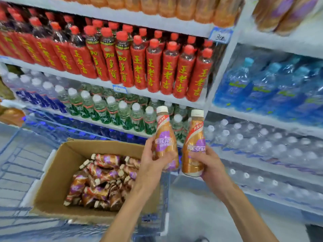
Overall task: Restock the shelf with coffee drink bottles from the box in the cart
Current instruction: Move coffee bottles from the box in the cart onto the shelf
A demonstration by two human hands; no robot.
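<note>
Left hand (150, 165): grips the lower body of one coffee drink bottle, thumb across the front label and fingers curled behind.
Right hand (212, 166): grips the lower half of a second coffee drink bottle, fingers wrapped round its side and base.
Left-hand bottle (164, 137): upright, tilted slightly left, white cap uppermost, orange and purple label facing the camera; held above the far right corner of the box.
Right-hand bottle (194, 137): upright, just beside the left-hand bottle, caps at nearly the same height; whether the two bodies touch cannot be determined.
Box (57, 172): brown cardboard, flaps open, seated in the cart against its right side.
Box contents (103, 179): many coffee drink bottles of the same label, lying on their sides in a loose heap, massed toward the right wall of the box.
Cart (19, 163): blue wire basket, standing in front of the shelf, its far edge close to the lower tiers.
Shelf (104, 83): white boards in several tiers, stocked throughout the visible part.
Red-labelled bottles (153, 67): packed rows with red caps on the tier above the held bottles.
Green-labelled bottles (111, 110): white caps, on the tier directly behind the held bottles.
Blue bottles (262, 84): adjoining bay to the right, image blurred.
Water packs (262, 145): clear bottles on the lower right tiers.
Price tag (119, 89): clipped to the board edge beneath the red-labelled bottles; print illegible.
</note>
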